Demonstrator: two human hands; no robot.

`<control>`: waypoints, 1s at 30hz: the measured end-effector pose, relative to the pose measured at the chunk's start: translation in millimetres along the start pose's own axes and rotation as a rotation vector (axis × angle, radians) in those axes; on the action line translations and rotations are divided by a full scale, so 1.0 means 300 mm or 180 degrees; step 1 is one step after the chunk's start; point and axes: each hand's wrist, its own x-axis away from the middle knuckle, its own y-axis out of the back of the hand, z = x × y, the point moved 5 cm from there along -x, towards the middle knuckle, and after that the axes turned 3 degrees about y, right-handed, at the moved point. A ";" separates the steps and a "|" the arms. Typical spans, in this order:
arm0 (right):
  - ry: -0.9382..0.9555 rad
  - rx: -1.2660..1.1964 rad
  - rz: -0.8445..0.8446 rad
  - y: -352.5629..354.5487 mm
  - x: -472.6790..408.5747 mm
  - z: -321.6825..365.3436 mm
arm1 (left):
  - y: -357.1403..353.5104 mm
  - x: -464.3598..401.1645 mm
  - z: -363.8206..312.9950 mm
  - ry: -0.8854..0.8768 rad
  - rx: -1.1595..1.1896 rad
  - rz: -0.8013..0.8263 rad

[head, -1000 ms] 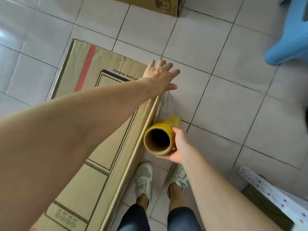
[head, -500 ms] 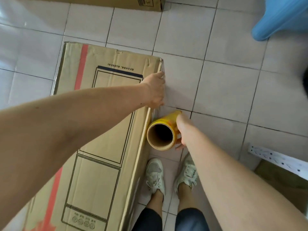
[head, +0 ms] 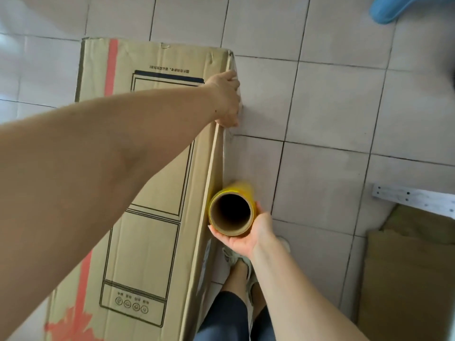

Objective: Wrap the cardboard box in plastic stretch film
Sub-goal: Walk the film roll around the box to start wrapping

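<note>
A long cardboard box (head: 152,183) with black outlines and a red stripe stands on the tiled floor, filling the left and middle of the view. My left hand (head: 227,99) grips its far right top edge, fingers curled over the side, pressing the clear film (head: 225,143) against it. The film runs down the box's right edge to a yellow stretch-film roll (head: 231,209) with a brown core. My right hand (head: 248,232) holds that roll from below and the right, close against the box's side.
My feet in pale sneakers (head: 236,259) stand just right of the box. A blue plastic stool (head: 391,8) is at the top right. A white perforated bar (head: 413,198) and flat cardboard pieces (head: 408,274) lie at the right edge.
My left hand went from flat and spread at the box's corner to curled over its edge. The right hand shifted from the roll's side to beneath it, and my view tilted.
</note>
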 end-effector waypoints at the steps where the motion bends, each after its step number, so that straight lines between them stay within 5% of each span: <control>1: -0.0049 -0.0175 0.0090 0.007 -0.005 -0.013 | 0.003 0.004 -0.005 0.0030 0.0009 0.0092; 5: 0.0098 0.0258 -0.0134 0.016 0.013 0.013 | -0.001 0.035 -0.093 -0.0165 -0.0056 0.0110; 11: 0.1506 0.2720 -0.0906 -0.049 0.032 0.208 | -0.118 0.145 -0.262 -0.0315 -0.0296 -0.0038; 17: 0.0988 0.3538 -0.0928 -0.142 0.038 0.152 | -0.122 0.189 -0.237 -0.0120 -0.0186 -0.0186; 19: 0.0811 0.3387 -0.0803 -0.115 0.030 0.110 | -0.119 0.190 -0.238 -0.0082 -0.0182 -0.0232; 30: 0.0267 -0.0033 -0.0237 0.289 -0.095 -0.258 | -0.129 0.154 -0.239 -0.0119 -0.0233 -0.0013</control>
